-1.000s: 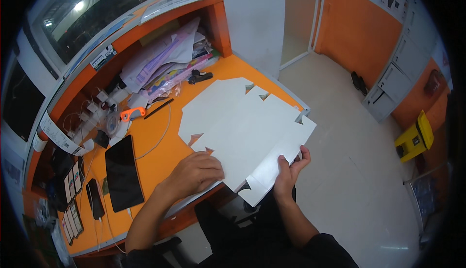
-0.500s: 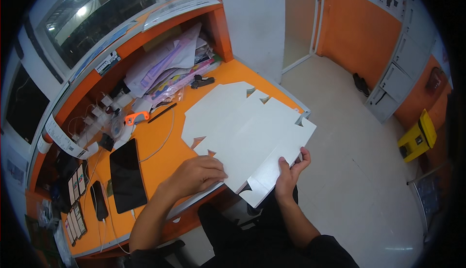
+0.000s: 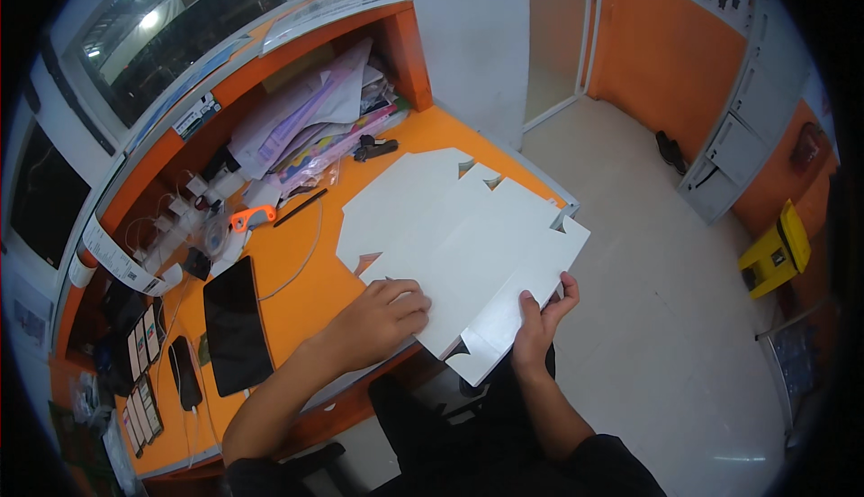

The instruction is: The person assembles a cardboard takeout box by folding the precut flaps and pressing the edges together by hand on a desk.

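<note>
A large white cardboard box blank (image 3: 423, 218), flat with notched edges and a creased flap on its right, lies partly on the orange desk and reaches past its near edge. My right hand (image 3: 538, 326) grips the flap's right edge, thumb on top and fingers beneath. My left hand (image 3: 393, 315) rests on the blank's near-left part, its fingers curled together; the fingertips and whatever may be under them are hidden.
The orange desk (image 3: 301, 267) carries a black tablet (image 3: 236, 328), a black phone (image 3: 185, 373), an orange-handled cutter (image 3: 253, 218) and a dark pen (image 3: 301, 208). Papers (image 3: 310, 123) fill the shelf. A yellow bin (image 3: 776, 251) stands at the right.
My left hand has slid to the right and slightly away from me over the cardboard. The blank's right side has shifted very little, with my right hand still gripping it.
</note>
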The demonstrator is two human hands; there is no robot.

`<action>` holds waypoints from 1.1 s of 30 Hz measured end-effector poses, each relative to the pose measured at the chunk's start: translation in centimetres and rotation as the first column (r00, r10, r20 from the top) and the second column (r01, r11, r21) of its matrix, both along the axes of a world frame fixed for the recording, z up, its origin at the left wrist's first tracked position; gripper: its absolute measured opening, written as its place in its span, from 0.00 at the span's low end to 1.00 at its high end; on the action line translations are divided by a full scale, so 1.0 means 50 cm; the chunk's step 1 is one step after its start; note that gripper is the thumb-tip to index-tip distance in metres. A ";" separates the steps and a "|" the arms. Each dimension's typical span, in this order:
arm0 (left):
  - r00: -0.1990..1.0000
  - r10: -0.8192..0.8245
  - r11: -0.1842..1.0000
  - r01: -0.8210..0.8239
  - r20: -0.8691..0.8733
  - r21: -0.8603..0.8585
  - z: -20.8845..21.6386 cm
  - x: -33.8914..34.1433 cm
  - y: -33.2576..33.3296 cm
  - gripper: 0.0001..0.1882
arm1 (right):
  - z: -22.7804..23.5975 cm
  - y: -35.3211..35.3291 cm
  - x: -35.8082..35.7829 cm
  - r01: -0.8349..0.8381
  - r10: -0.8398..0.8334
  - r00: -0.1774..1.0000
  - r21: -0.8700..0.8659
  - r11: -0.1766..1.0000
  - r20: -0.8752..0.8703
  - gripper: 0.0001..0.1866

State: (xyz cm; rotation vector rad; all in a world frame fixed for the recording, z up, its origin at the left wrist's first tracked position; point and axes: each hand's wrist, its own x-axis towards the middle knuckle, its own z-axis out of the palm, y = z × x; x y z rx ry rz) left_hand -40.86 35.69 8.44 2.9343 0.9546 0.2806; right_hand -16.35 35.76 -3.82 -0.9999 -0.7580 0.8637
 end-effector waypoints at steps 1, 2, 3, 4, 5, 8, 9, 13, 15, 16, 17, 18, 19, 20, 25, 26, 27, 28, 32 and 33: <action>1.000 -0.001 0.999 0.000 0.021 0.044 -0.001 0.001 -0.007 0.06 | 0.002 -0.001 -0.001 0.002 -0.002 1.000 -0.006 1.000 0.009 0.37; 0.999 0.018 0.998 -0.021 0.040 0.063 -0.003 0.001 -0.016 0.07 | 0.004 -0.001 -0.002 0.001 0.000 1.000 -0.008 1.000 0.017 0.37; 0.998 0.037 0.996 -0.042 0.059 0.082 -0.009 0.000 -0.026 0.08 | 0.005 -0.002 -0.003 -0.006 0.006 1.000 -0.010 1.000 0.019 0.37; 0.996 0.049 0.993 -0.057 0.078 0.100 -0.013 0.001 -0.033 0.09 | 0.005 -0.002 -0.001 -0.007 0.007 1.000 -0.012 1.000 0.021 0.37; 0.995 0.066 0.992 -0.074 0.079 0.098 -0.011 0.002 -0.042 0.10 | 0.006 -0.001 0.001 -0.007 0.007 1.000 -0.015 1.000 0.023 0.37; 0.991 0.105 0.990 -0.113 0.081 0.090 -0.008 -0.008 -0.070 0.11 | -0.003 0.001 0.007 0.001 -0.001 0.997 0.001 1.000 0.074 0.37; 0.990 0.114 0.989 -0.121 0.082 0.090 -0.016 -0.018 -0.077 0.12 | -0.008 0.002 0.009 0.013 -0.014 0.997 0.004 1.000 0.075 0.37; 0.977 0.135 0.972 -0.163 0.163 0.169 -0.080 -0.034 -0.104 0.11 | -0.006 0.007 -0.003 0.022 -0.022 0.998 0.002 1.000 0.058 0.37; 0.963 0.173 0.967 -0.206 0.208 0.151 -0.089 -0.028 -0.112 0.11 | 0.000 0.006 -0.004 0.063 -0.064 0.993 0.014 0.998 0.100 0.36; 0.952 0.195 0.963 -0.231 0.234 0.139 -0.094 -0.024 -0.116 0.11 | 0.000 0.003 -0.002 0.100 -0.104 0.983 0.032 0.994 0.151 0.36; 0.941 0.224 0.954 -0.265 0.255 0.140 -0.099 -0.020 -0.121 0.11 | 0.002 -0.001 -0.001 0.134 -0.142 0.969 0.053 0.990 0.201 0.36; 0.927 0.254 0.944 -0.300 0.275 0.140 -0.104 -0.016 -0.126 0.11 | 0.010 -0.018 0.014 0.132 -0.191 0.896 0.171 0.976 0.401 0.35; 0.909 0.295 0.927 -0.347 0.295 0.141 -0.106 -0.014 -0.136 0.11 | 0.033 -0.044 0.036 0.088 -0.245 0.782 0.288 0.954 0.573 0.35; 0.900 0.318 0.917 -0.372 0.299 0.144 -0.111 -0.008 -0.141 0.11 | 0.061 -0.063 0.050 0.022 -0.319 0.635 0.396 0.918 0.703 0.34; 0.857 0.348 0.904 -0.414 0.380 0.105 -0.142 -0.004 -0.147 0.08 | 0.183 -0.100 0.044 -0.634 0.042 0.252 0.132 0.762 0.967 0.24; 0.835 0.352 0.905 -0.420 0.423 0.074 -0.131 -0.003 -0.143 0.07 | 0.194 -0.094 0.035 -0.676 0.063 0.207 0.096 0.731 0.976 0.22; 0.810 0.357 0.905 -0.424 0.466 0.044 -0.115 0.000 -0.143 0.07 | 0.200 -0.084 0.030 -0.686 0.078 0.189 0.075 0.724 0.979 0.21; 0.783 0.361 0.905 -0.425 0.506 0.012 -0.103 0.002 -0.141 0.08 | 0.202 -0.073 0.024 -0.694 0.093 0.171 0.053 0.718 0.981 0.21; 0.710 0.457 0.838 -0.546 0.535 0.009 -0.096 0.002 -0.141 0.10 | 0.186 -0.043 -0.002 -0.676 0.128 0.136 -0.002 0.737 0.982 0.20; 0.690 0.489 0.813 -0.583 0.534 0.009 -0.108 0.005 -0.139 0.10 | 0.184 -0.042 -0.005 -0.666 0.131 0.139 -0.005 0.746 0.981 0.20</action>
